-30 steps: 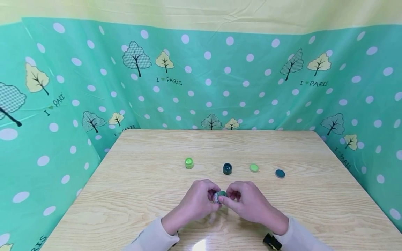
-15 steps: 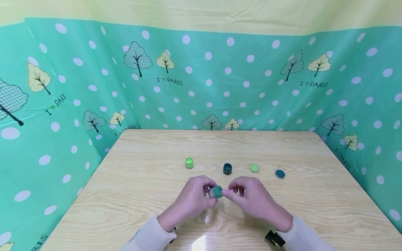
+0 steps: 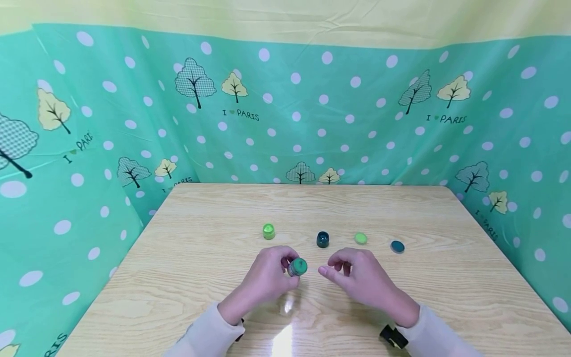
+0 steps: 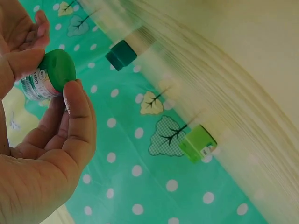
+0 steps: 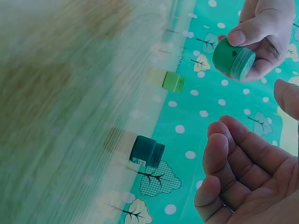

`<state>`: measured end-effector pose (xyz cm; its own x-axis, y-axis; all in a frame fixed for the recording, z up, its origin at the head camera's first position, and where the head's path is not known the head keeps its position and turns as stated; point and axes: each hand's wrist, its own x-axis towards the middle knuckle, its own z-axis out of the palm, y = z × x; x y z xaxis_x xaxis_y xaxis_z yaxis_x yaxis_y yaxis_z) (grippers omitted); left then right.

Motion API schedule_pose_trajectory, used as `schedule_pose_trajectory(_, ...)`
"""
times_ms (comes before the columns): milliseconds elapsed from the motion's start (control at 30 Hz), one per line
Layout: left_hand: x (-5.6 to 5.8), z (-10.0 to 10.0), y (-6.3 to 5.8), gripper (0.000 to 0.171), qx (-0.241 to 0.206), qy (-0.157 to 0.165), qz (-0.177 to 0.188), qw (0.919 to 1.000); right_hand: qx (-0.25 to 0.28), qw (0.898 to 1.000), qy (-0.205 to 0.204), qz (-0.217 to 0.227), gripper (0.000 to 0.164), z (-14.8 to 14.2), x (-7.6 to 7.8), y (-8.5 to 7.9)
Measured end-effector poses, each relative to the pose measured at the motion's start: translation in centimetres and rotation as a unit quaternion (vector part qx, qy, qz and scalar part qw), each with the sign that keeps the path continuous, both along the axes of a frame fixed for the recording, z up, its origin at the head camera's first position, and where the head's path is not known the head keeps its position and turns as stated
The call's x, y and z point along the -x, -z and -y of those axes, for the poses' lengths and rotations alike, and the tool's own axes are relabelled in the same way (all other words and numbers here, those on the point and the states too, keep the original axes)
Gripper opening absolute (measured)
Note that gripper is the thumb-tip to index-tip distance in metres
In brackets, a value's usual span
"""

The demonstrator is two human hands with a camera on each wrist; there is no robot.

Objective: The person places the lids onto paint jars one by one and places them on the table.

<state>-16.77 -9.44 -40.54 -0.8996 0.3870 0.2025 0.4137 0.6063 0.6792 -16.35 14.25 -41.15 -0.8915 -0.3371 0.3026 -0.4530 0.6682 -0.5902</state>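
Note:
In the head view my left hand (image 3: 270,275) grips a small green jar (image 3: 297,267), its round green end with a dark mark turned toward me. Thumb and fingertips hold its sides in the left wrist view, where a printed label wraps the jar (image 4: 46,80). My right hand (image 3: 359,277) hovers just to the right, apart from the jar, its fingers loosely bent and holding nothing. Behind the hands stand a light green jar (image 3: 268,231) and a dark teal jar (image 3: 323,239), both seemingly without lids.
Right of the teal jar lie a light green lid (image 3: 361,238) and a teal lid (image 3: 398,247). The wooden table (image 3: 214,218) reaches back to a dotted green curtain (image 3: 250,148), which also hangs along both sides.
The right hand has let go of the green jar. My left hand has carried the jar left and slightly away from me, turning its green end toward the camera.

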Motion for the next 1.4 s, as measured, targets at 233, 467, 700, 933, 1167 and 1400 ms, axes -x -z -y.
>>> schedule_pose_trajectory(233,0.3,0.7,-0.2,0.027,-0.006,-0.014,-0.002,0.9999,-0.004,1.0,0.014,0.003,0.031,-0.3,0.0,0.0)
schedule_pose_trajectory(467,0.6,1.6,-0.3,0.025,0.013,-0.046,-0.021,0.9987,-0.016,0.999,0.034,-0.01,0.039,-1.0,-0.1,-0.2)
schedule_pose_trajectory(700,1.1,2.6,-0.5,0.022,0.016,-0.065,-0.049,0.9966,-0.035,0.998,0.04,-0.03,0.043,-1.7,-0.1,-0.3)
schedule_pose_trajectory(933,1.8,3.5,-0.6,0.024,0.012,-0.093,-0.03,0.9951,-0.038,0.997,0.049,-0.039,0.044,-2.5,0.0,-0.3)
schedule_pose_trajectory(1167,2.5,4.3,-0.6,0.026,0.011,-0.116,-0.013,0.9931,-0.046,0.996,0.057,-0.046,0.044,-3.3,0.1,0.1)
schedule_pose_trajectory(1400,3.3,5.3,-0.6,0.026,0.007,-0.133,-0.001,0.9911,-0.049,0.996,0.059,-0.047,0.045,-3.9,0.0,0.2)
